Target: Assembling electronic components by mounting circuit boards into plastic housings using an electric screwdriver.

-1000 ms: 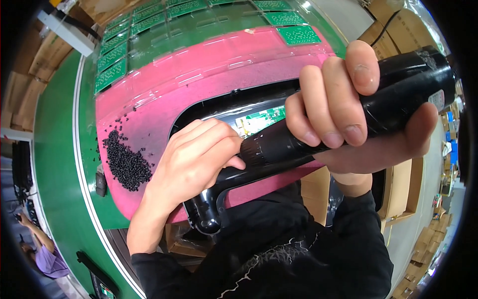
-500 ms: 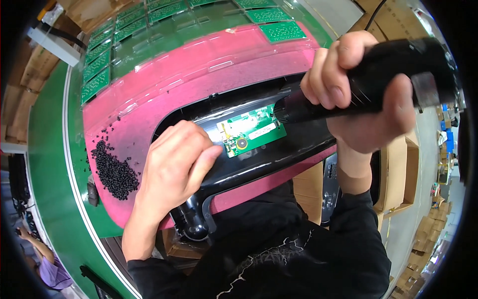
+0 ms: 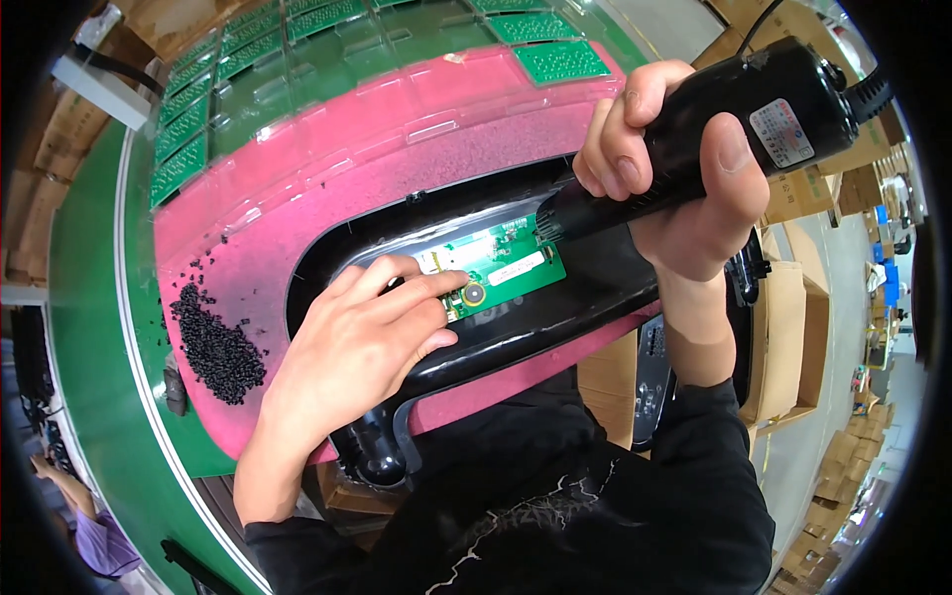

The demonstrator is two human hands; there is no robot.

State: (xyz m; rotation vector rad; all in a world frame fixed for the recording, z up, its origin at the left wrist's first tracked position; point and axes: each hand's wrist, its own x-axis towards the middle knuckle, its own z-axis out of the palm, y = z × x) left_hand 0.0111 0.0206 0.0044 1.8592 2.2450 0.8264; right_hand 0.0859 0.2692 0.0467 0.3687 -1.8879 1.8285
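Note:
My right hand (image 3: pixel 674 174) is wrapped round a black corded electric screwdriver (image 3: pixel 709 129). Its tapered, ribbed tip meets the right end of a green circuit board (image 3: pixel 526 283); the bit itself cannot be made out. The board lies inside a long, glossy black plastic housing (image 3: pixel 496 352) with a rounded stub at its near left. Over the board's left end is my left hand (image 3: pixel 372 327), its fingers apart and the index fingertip resting beside a round component (image 3: pixel 474 294). That hand hides the board's left edge, and I see nothing held in it.
A heap of small black screws (image 3: pixel 213 347) lies at the left on the pink mat (image 3: pixel 446 154). Behind it, a clear tray (image 3: pixel 347 124) carries several green boards (image 3: pixel 555 61). Cardboard boxes (image 3: pixel 783 337) stand at the right. Another person's purple sleeve (image 3: pixel 104 545) shows at the lower left.
My left hand has opened from a loose fist and reached its fingers onto the board. The screwdriver has tilted, its rear end swinging left and toward the far side, its tip staying at the board's right end.

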